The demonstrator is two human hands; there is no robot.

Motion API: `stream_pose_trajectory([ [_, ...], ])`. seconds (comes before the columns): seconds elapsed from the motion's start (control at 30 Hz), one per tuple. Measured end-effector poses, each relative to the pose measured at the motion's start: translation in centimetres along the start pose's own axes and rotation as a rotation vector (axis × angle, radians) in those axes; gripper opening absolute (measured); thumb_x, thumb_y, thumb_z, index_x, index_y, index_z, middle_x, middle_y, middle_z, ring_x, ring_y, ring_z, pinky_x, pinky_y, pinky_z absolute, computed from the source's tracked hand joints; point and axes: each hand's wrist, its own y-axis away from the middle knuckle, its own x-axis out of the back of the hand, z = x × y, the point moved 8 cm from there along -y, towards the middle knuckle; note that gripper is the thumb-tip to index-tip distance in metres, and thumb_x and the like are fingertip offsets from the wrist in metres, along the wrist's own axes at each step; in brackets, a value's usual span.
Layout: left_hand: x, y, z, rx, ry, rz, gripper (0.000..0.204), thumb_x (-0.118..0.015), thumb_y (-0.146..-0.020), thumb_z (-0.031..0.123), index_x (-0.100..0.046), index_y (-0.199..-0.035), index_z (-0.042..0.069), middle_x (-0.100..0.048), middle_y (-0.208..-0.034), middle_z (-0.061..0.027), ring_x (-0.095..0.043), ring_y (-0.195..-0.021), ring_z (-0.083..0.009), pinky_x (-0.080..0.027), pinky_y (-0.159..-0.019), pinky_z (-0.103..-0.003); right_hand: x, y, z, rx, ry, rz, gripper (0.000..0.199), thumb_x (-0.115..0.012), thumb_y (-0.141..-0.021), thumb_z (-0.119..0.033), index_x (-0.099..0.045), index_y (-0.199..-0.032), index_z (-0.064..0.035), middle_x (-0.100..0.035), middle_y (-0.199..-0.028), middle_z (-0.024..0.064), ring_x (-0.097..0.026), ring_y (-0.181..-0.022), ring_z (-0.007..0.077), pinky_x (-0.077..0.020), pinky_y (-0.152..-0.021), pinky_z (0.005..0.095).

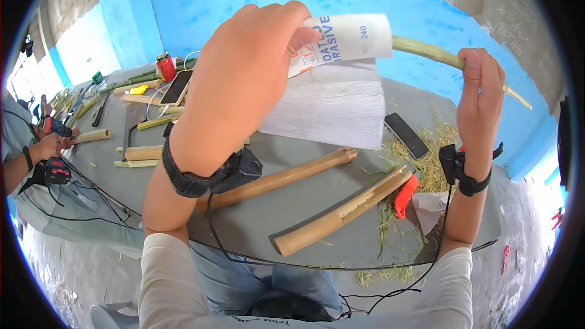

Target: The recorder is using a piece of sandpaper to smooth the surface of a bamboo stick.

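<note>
Nearest on the grey tabletop [317, 219] lie two thick tan bamboo pieces: a split one [341, 212] angled toward the lower edge, and a longer round one [277, 178] just behind it. To their right sit an orange-handled tool [404, 196] and a pile of straw-like shavings [426, 161], with a dark phone [406, 135] lying flat beyond. Raised above all this, the left hand [244, 79] is closed, pinching a sheet of white sandpaper [334, 94] between thumb and fingers; the sheet is curled over a thin green bamboo stick [429, 52] at its top and hangs down from it, hiding part of the tabletop. The right hand [480, 85] is closed around the same stick further out, so the stick runs between both hands, tapering past the right one. Both wrists carry black strapped devices. Farther left, short bamboo lengths [141, 153], another phone [177, 87] and a red can [165, 67] rest near another person's hands [55, 143].
</note>
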Motion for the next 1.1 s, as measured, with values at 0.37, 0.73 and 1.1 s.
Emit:
stream_pose_trajectory([
  [0.37,-4.8,0.8,1.5,-0.090,0.095,-0.219,0.018,-0.057,-0.091,0.001,-0.061,-0.108,0.004,-0.074,-0.101,-0.0078,-0.063,-0.095,-0.0336,-0.050,-0.084,-0.046,-4.0,1.4,-3.9,0.155,-0.058,-0.198,0.021,-0.050,-0.108,-0.018,-0.064,-0.097,-0.0053,-0.062,-0.088,0.0089,-0.058,-0.088,0.0285,-0.0372,-0.099,0.0395],
  [0.73,-5.4,1.3,2.0,-0.187,0.083,-0.141,0.024,-0.065,-0.086,0.003,-0.062,-0.110,0.005,-0.070,-0.093,-0.0101,-0.062,-0.093,-0.0338,-0.050,-0.082,-0.046,-4.5,1.4,-3.2,0.151,-0.076,-0.195,0.023,-0.051,-0.108,-0.018,-0.064,-0.096,-0.0038,-0.062,-0.087,0.0097,-0.058,-0.087,0.0298,-0.0404,-0.095,0.0393],
  [1.1,-5.2,1.6,1.9,-0.157,0.023,-0.103,0.016,-0.060,-0.091,0.004,-0.061,-0.107,0.006,-0.072,-0.096,-0.0095,-0.062,-0.092,-0.0353,-0.049,-0.082,-0.045,-3.2,1.2,-3.2,0.119,-0.039,-0.073,0.022,-0.052,-0.108,-0.018,-0.062,-0.095,-0.0038,-0.061,-0.085,0.0080,-0.057,-0.087,0.0296,-0.0393,-0.097,0.0383],
])
